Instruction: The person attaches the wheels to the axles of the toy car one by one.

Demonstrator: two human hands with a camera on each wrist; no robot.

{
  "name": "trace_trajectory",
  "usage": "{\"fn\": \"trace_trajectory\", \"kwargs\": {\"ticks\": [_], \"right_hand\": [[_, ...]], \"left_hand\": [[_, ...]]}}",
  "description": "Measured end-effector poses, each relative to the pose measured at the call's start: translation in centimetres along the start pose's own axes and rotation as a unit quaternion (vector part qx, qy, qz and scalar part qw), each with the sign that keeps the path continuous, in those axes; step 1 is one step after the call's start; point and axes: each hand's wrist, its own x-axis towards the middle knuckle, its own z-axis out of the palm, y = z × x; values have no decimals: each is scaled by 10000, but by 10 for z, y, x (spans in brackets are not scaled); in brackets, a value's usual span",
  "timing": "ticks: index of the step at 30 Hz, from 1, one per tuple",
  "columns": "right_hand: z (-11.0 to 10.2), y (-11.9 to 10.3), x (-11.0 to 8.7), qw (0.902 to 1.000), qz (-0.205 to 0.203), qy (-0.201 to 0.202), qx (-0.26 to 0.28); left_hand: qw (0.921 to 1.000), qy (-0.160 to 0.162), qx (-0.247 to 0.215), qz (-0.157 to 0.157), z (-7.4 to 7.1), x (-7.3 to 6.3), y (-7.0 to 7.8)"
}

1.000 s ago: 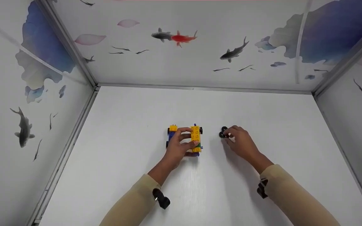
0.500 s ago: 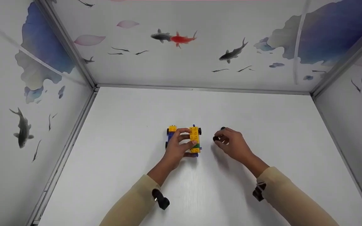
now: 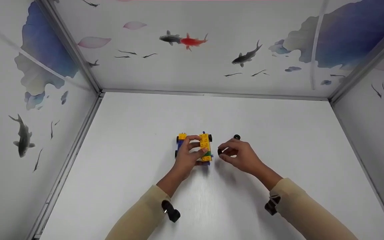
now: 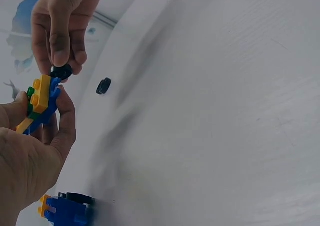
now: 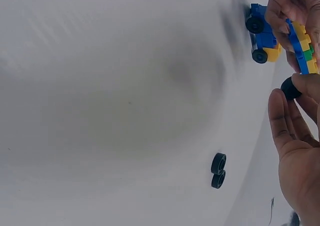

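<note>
My left hand (image 3: 186, 159) grips a toy car (image 3: 204, 141) of yellow, green and blue building bricks, fingers on one side and thumb on the other. In the head view a black wheel shows at its far end, and a small blue axle end sticks out nearer me. Thumb and fingertips of my right hand (image 3: 240, 156) pinch a loose black wheel (image 3: 219, 152), close to that axle end. From the left wrist the pinched wheel (image 4: 61, 72) overlaps the end of the bricks. Behind my left hand stands a second brick car (image 3: 181, 141), blue and yellow with black wheels, partly hidden.
Two black wheels (image 5: 218, 164) lie together on the white table in the right wrist view; just one wheel (image 3: 237, 137) shows past my right hand from the head. Printed panels with metal edging (image 3: 212, 95) enclose the table at the back and sides.
My right hand has picked one wheel from the black wheels on the table and carried it left, up to the held car. The left hand has stayed nearly still.
</note>
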Motion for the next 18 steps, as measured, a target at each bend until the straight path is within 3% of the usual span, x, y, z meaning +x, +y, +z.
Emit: {"fn": "trace_trajectory", "kwargs": {"ticks": [9,18], "right_hand": [[4,-2,1,9982,-32,-216,566],[8,-1,0,9980,-177,-228,567]], "left_hand": [[9999,-40,-12,118,1,0,-1],[9997,-31,168,186,3,0,-2]]}}
